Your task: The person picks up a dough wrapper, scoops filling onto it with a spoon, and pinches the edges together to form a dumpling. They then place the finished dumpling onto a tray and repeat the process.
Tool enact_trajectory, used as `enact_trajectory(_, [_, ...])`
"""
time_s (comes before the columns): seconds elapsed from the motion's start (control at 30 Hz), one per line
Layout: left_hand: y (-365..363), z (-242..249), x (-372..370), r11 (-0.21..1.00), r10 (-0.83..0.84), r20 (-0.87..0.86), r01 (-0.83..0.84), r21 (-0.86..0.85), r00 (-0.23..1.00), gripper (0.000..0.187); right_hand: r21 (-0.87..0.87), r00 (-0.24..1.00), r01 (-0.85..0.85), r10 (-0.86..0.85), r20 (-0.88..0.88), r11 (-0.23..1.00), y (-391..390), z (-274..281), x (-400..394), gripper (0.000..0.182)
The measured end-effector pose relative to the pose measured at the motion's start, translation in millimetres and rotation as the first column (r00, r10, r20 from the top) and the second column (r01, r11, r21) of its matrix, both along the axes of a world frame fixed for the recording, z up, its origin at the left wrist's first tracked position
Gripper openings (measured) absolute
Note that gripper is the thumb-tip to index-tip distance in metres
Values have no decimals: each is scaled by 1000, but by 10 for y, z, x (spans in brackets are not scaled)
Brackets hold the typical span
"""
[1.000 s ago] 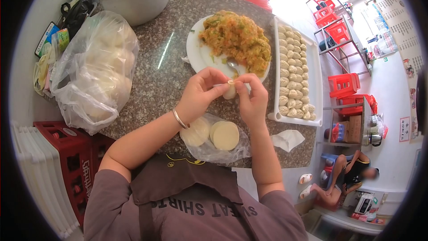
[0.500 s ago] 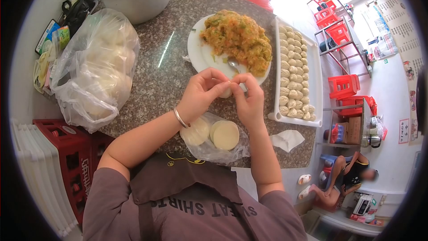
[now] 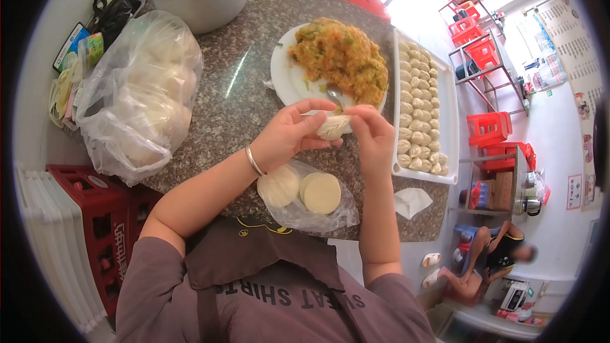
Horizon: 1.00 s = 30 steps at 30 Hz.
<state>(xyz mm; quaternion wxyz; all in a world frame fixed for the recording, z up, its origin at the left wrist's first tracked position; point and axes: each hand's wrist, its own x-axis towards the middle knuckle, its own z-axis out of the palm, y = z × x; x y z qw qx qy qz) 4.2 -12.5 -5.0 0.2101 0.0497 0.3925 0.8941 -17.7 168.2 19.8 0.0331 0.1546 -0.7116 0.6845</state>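
Observation:
Between my two hands is a pleated dumpling [image 3: 333,127], its braided seam facing up. My left hand [image 3: 289,132] cradles it from the left with the fingers beneath and the thumb at its side. The fingertips of my right hand [image 3: 373,132] pinch its right end. Just beyond lies a white plate [image 3: 284,79] heaped with chopped orange-green filling [image 3: 340,51], and a spoon [image 3: 334,94] rests in it. Closer to my body, round dough wrappers [image 3: 320,193] sit in stacks on a plastic bag [image 3: 295,217].
To the right, a white tray [image 3: 451,121] holds rows of pleated dumplings, with a crumpled tissue [image 3: 413,202] below it. A plastic bag of dough wrappers [image 3: 143,95] and a large filling pot [image 3: 197,0] stand left on the speckled table [image 3: 216,133]. A seated person [image 3: 495,251] is at far right.
My hands have moved slightly apart, and the left has turned so that the dumpling's pleated side now shows. Before, the fingers of both hands met over it and mostly hid it.

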Motion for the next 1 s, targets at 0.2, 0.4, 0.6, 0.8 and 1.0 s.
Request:
enact_trajectory(0.2, [6, 11, 19, 993, -49, 63, 41, 109, 997, 45, 109, 992, -21, 35, -125, 994, 68, -30, -25, 26])
enact_trajectory(0.4, [51, 85, 78, 992, -72, -22, 70, -101, 997, 55, 502, 942, -133, 266, -203, 855, 129, 335, 107, 37])
enact_trajectory(0.6, [111, 42, 153, 865, -265, -389, 38, -501, 882, 44, 177, 953, 300, -284, -110, 937, 1207, 351, -58, 40])
enact_trajectory(0.8, [152, 30, 229, 552, -604, -616, -291, -781, 506, 27, 717, 792, 511, -584, -178, 475, 2532, 163, -291, 35])
enact_trajectory(1.0, [164, -9, 187, 570, -599, -641, -307, -762, 480, 14, 729, 865, 393, -494, -85, 561, 2800, -215, -362, 23])
